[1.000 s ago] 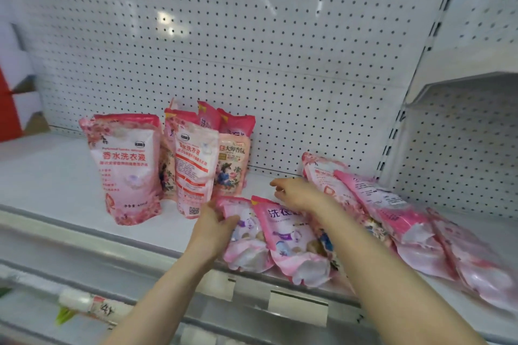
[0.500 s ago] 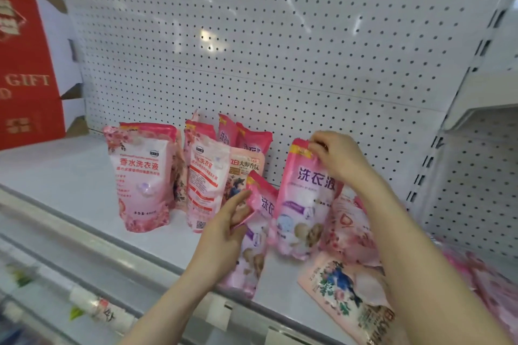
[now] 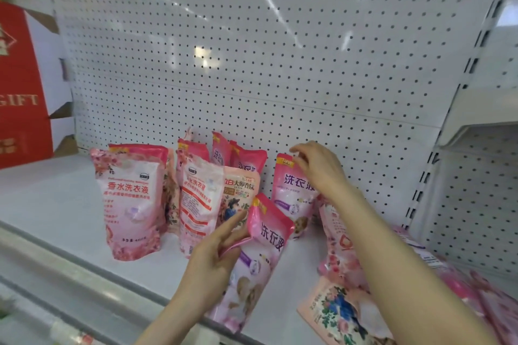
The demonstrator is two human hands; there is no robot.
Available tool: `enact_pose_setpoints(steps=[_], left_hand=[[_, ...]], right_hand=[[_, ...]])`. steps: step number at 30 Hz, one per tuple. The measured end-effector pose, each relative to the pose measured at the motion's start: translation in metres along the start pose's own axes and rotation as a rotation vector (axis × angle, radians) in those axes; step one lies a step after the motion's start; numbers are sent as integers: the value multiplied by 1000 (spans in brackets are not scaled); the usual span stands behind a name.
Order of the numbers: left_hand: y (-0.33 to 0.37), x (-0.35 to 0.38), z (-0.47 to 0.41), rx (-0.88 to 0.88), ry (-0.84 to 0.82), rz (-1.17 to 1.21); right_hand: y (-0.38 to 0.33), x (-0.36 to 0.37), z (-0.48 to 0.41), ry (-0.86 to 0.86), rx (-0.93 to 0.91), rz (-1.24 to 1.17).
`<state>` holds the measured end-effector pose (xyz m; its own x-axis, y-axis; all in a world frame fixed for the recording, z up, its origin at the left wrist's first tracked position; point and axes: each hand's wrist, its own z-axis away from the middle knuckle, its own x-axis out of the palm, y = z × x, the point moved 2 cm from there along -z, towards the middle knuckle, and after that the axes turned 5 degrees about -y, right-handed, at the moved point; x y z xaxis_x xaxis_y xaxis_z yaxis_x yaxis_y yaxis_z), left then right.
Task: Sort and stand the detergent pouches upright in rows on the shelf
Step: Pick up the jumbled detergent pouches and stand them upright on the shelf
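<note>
pouches (image 3: pixel 131 199) beyond the left fingertips already stand in a cluster, while the right hand (image 3: pixel 319 168) pinches one pouch (image 3: pixel 291 193) upright by its top, the left hand (image 3: pixel 213 263) grips another pouch (image 3: pixel 260 255) tilted, and several lie flat (image 3: pixel 344 314) under the right forearm, so the sorting looks roughly half done.

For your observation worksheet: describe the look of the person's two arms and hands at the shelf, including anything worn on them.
Both forearms are bare, with no sleeve in view. The left hand and right hand wear no gloves, rings, watch or bracelet that shows. The fingers look slender, and the nails appear short and unpainted.
</note>
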<state>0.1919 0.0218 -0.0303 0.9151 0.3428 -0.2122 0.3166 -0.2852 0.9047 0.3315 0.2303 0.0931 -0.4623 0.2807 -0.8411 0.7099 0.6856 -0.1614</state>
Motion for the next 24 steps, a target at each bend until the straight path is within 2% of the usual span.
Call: enact_pose_setpoints(steps=[2,3,5,6,7,9,11,14,16,18,21,24], left_hand=[[3,-1,-1,17,-20,24],[5,-1,-1,27,-23,31],[9,-1,-2,54,-10,51],[10,-1,-3,62,4,61],[11,-1,-4,63,11,67],[14,-1,-6,103,-27,31],[21,-5,-8,205,-52,-115],[34,-32,-19,481,123,-502],[41,-54,-34,592,222,-697],[45,-74,-51,563,226,-847],[42,-92,-73,482,115,-1016],[45,-101,-83,481,85,-1063]], right_hand=[[-8,-11,14,16,-23,-154],[-13,-15,25,-64,-14,-308],[-21,-13,50,-374,27,-562],[-22,-9,62,-485,21,-571],[-21,-4,70,-518,12,-578],[-18,-1,78,-402,58,-674],[-19,-6,80,-265,114,-764],[-31,-18,72,-118,65,-603],[-40,-21,64,-52,38,-444],[-47,-21,56,-15,39,-341],[-56,-19,43,17,35,-226],[-65,-7,32,14,38,-144]])
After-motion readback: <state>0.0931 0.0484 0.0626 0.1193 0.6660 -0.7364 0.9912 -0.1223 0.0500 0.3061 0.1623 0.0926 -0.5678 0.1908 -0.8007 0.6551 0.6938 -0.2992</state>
